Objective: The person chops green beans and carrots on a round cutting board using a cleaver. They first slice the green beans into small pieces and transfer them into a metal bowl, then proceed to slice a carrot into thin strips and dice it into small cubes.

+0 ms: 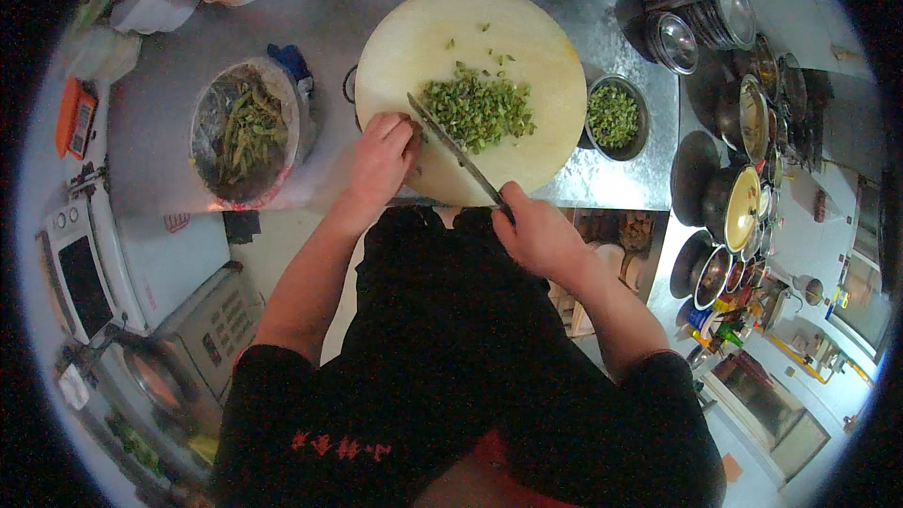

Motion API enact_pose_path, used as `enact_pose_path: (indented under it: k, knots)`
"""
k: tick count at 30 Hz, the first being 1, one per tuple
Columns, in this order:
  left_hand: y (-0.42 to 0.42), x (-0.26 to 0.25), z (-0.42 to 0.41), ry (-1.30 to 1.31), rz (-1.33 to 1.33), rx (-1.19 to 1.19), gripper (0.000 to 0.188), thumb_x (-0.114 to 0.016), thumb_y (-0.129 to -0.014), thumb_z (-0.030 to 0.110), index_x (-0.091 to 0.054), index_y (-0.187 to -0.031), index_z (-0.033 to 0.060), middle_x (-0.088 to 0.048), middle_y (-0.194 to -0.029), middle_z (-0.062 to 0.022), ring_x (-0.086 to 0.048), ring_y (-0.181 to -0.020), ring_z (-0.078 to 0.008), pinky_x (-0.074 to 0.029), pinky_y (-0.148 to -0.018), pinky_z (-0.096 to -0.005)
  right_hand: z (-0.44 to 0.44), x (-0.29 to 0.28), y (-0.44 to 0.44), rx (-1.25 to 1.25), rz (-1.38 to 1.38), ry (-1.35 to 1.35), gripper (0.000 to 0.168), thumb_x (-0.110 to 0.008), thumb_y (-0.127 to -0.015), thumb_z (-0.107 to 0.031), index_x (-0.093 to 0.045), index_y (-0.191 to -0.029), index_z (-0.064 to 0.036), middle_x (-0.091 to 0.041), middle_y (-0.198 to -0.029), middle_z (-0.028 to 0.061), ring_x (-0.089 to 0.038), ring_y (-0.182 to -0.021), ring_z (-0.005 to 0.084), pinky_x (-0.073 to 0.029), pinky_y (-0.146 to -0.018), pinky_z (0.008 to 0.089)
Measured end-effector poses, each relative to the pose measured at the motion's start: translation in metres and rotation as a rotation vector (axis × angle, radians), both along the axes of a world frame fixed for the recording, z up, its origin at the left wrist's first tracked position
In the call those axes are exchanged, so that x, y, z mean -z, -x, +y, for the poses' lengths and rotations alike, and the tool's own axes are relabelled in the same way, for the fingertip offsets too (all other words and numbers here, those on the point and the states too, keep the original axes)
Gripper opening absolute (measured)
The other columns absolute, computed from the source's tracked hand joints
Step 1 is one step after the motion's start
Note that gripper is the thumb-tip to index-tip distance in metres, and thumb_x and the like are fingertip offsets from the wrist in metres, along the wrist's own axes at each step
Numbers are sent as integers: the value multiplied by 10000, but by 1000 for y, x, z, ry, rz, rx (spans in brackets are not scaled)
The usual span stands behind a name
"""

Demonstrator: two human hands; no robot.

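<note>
My right hand (532,229) grips the handle of a kitchen knife (458,152). The blade, seen nearly edge-on, slants up and left over a round, pale chopping board (494,14). Just left of the blade, my left hand (386,155) rests at the board's near left edge with its fingers curled; what they may hold is hidden. A heap of chopped green vegetable (480,109) lies right of the blade, and a few loose bits are scattered beyond it. To the right of the board, a round metal container (645,130) holds more chopped green pieces.
A plastic-lined tub (296,130) holds long green vegetables (250,130) on the steel worktop (335,14). A dark blue cloth (289,62) sits behind it. Several bowls and pots, one a pot of yellow contents (743,208), crowd the right side. An orange scale (74,116) stands far left.
</note>
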State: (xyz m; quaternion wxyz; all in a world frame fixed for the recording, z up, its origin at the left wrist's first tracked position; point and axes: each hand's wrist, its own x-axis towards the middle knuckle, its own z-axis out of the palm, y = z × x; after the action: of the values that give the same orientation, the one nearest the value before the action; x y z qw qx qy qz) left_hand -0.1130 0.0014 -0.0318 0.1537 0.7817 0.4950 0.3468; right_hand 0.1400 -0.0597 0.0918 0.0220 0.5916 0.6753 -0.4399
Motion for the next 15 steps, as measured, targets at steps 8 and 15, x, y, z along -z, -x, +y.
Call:
enact_pose_path:
  k: [8,15]
  knots:
    - [4,4,-5,0,47,-4,214,-732,-727,-24,-653,-921,25,-647,-960,-117,-624,-923,-340,-551,-788,-417,1,10,3,-24,7,15,251,-555,-1000,-257,-464,-1093,-42,-661,-806,302,-637,-809,548,-492,-717,635]
    - [2,4,-9,-23,89,-54,193,-715,-782,-4,-675,-965,38,-663,-986,-104,-632,-971,-330,-557,-828,-406,-9,26,7,25,36,10,262,-547,-1007,-294,-503,-1087,-48,-669,-806,281,-653,-764,532,-509,-705,612]
